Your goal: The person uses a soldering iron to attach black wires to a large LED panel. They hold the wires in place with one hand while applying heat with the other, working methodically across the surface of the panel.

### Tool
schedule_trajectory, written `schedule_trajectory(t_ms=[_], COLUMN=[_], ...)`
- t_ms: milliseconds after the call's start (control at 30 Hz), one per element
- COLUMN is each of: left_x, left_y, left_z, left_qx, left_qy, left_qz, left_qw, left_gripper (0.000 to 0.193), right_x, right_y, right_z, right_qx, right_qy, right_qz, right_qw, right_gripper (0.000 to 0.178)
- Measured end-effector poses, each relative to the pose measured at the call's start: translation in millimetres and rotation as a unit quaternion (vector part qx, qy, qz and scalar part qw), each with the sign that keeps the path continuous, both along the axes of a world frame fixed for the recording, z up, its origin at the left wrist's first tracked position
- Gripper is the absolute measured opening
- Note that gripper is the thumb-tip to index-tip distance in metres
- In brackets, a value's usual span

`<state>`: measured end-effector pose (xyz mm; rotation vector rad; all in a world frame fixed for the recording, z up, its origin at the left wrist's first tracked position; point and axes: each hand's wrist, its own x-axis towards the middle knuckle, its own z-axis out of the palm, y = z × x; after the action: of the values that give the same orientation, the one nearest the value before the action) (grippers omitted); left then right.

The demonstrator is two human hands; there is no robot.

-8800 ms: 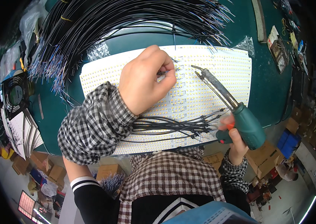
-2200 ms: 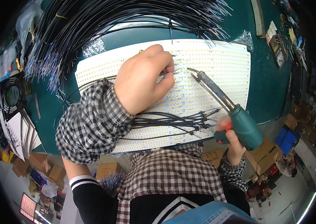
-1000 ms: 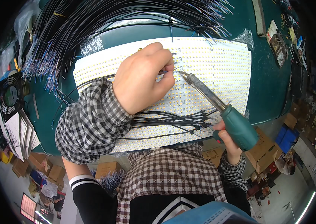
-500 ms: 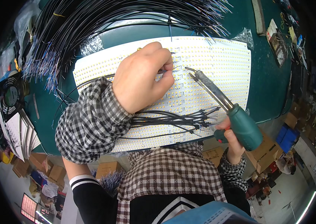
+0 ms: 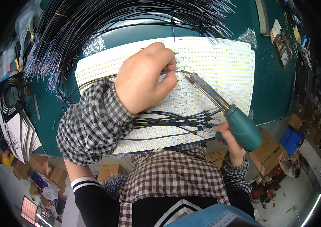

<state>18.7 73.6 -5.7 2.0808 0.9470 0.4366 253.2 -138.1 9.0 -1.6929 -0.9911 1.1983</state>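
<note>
My left hand [image 5: 143, 81] pinches a thin black cable [image 5: 109, 76] just above a white LED board sheet [image 5: 221, 90] dotted with rows of small yellow LEDs. The cable's end pokes out past my fingertips; its bare wires are too small to make out. Wrapped round the green handle of a soldering iron [image 5: 242, 126] is my right hand [image 5: 235, 146], at the sheet's near right. The iron's tip points up and left, right beside the cable end; whether they touch I cannot tell. Several short black cables [image 5: 171, 122] lie across the near part of the sheet.
A large bundle of black cables [image 5: 111, 22] with blue and white ends lies across the far side of the green table [image 5: 272, 83]. A black fan [image 5: 12, 95] stands at the left, by white sheets [image 5: 20, 132]. Tools and scraps [image 5: 281, 43] sit far right; cardboard boxes [image 5: 270, 153] are below.
The soldering iron has moved left, bringing its tip from a small gap to right beside the cable end. My left hand has hardly moved.
</note>
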Motion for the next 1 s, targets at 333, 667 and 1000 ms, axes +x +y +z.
schedule_trajectory(t_ms=[333, 667, 1000], left_x=[-0.3, -0.2, 1.8], left_y=[0.0, 0.4, -0.3], left_z=[-0.2, 0.1, 0.2], left_qx=[-0.003, 0.0, -0.003], left_qy=[0.001, -0.004, 0.005], left_qz=[-0.002, -0.001, 0.001], left_qw=[1.0, 1.0, 1.0], left_gripper=[0.01, 0.011, 0.011], right_x=[-0.2, -0.4, 2.0], right_y=[-0.3, -2.4, -4.6], right_z=[-0.8, -2.1, 9.2], right_qx=[0.005, 0.034, 0.009], right_qy=[-0.001, 0.046, 0.001], right_qz=[-0.001, -0.027, -0.039], right_qw=[1.0, 0.998, 0.999], right_gripper=[0.049, 0.045, 0.05])
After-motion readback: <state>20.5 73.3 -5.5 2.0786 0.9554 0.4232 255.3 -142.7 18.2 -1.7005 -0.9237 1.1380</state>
